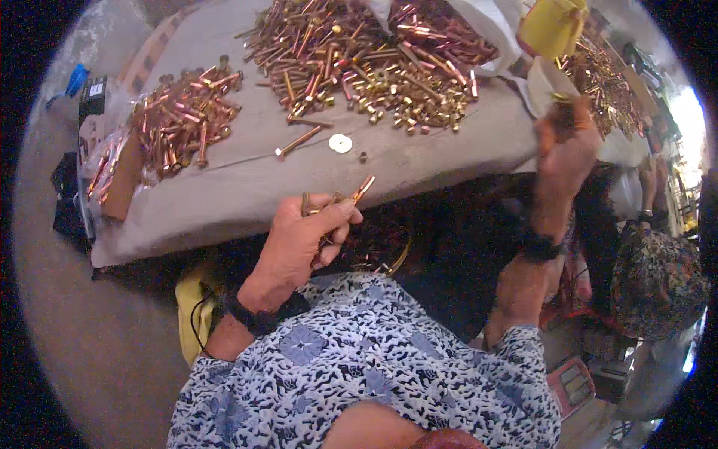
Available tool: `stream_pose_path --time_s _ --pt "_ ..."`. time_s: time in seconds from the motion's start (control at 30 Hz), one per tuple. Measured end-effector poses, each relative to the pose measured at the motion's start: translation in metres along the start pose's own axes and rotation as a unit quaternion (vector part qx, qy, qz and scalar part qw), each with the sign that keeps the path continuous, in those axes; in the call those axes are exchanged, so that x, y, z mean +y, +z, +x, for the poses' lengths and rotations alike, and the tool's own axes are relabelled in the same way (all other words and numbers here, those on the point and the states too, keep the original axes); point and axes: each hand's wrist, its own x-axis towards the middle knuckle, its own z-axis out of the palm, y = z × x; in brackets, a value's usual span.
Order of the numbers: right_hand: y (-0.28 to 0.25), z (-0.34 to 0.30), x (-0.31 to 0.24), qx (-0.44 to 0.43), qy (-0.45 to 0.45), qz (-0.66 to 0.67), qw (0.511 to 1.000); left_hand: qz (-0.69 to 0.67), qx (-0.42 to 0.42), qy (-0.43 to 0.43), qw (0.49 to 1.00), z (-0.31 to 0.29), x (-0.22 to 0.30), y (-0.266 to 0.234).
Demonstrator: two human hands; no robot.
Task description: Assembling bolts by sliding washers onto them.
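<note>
My left hand (315, 228) is closed around several copper-coloured bolts (363, 190) just off the front edge of the table. One bolt pokes out past the thumb and fingertips. At the right end of the table is my right hand (566, 146), its fingers curled and blurred. A small gold glint shows by those fingertips, too unclear to name. Beyond my left hand lie a single bolt (299, 142), two flat pale washers (340, 143) and a small nut (364, 156).
Bolts (299, 67) heap up at the back middle, with gold nuts (411, 97) in front. More bolts (187, 116) pile at the left beside a plastic bag (105, 168). A yellow container (553, 28) stands back right. Another person's arm (649, 187) shows at far right.
</note>
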Motion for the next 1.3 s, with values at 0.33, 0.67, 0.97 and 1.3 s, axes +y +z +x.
stream_pose_path --time_s 0.33,0.67,0.97,1.3 --pt "0.037 -0.024 -0.02 -0.111 0.199 0.363 0.903 -0.01 -0.028 0.021 0.999 0.012 0.005 0.015" --pt "0.035 -0.031 -0.025 -0.104 0.169 0.327 0.924 -0.014 -0.038 0.026 0.999 0.017 -0.003 0.005" --pt "0.033 -0.033 -0.029 -0.105 0.171 0.292 0.935 -0.014 -0.033 0.027 0.999 0.018 0.001 0.006" --pt "-0.034 0.061 0.012 0.127 -0.188 -0.297 0.927 -0.022 -0.049 0.024 0.998 0.022 0.002 0.005"
